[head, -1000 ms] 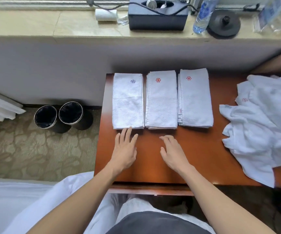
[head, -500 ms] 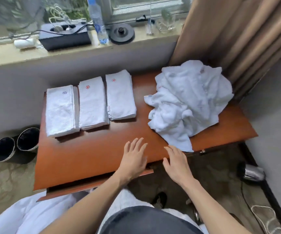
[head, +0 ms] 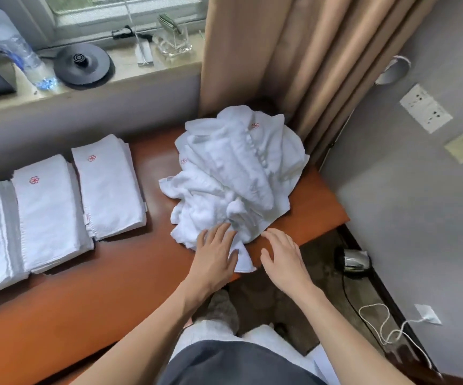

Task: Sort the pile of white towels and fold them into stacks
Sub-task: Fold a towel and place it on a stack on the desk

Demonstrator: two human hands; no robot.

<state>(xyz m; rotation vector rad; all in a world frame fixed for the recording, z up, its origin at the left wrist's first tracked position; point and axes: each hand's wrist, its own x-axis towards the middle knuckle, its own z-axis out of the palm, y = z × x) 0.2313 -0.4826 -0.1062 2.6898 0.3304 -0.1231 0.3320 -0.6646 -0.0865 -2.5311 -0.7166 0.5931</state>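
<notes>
And the view swings across: a second ago both hands lay in front of the folded stacks, and now they are over at the loose pile of towels, which sits right of centre on the table, hard against the curtain. The left hand lies on the pile's near fringe, fingers straight and slightly spread, touching cloth but pinching nothing. The right hand hovers just beside the pile's lower right edge, fingers loosely fanned and a little bent; whether it touches the towel I cannot tell. So the last fold looks finished and the next pick is starting, I'd say, with nothing grasped yet.

Three folded stacks lie side by side at the left of the frame, well apart from the pile, and bare wood lies between for folding. A water bottle and a black round base stand on the sill at upper left, out of the way. The towels are tangled together, so pulling one may drag the others, and one corner already hangs over the table's near edge. A white cord trails on the floor at lower right.
</notes>
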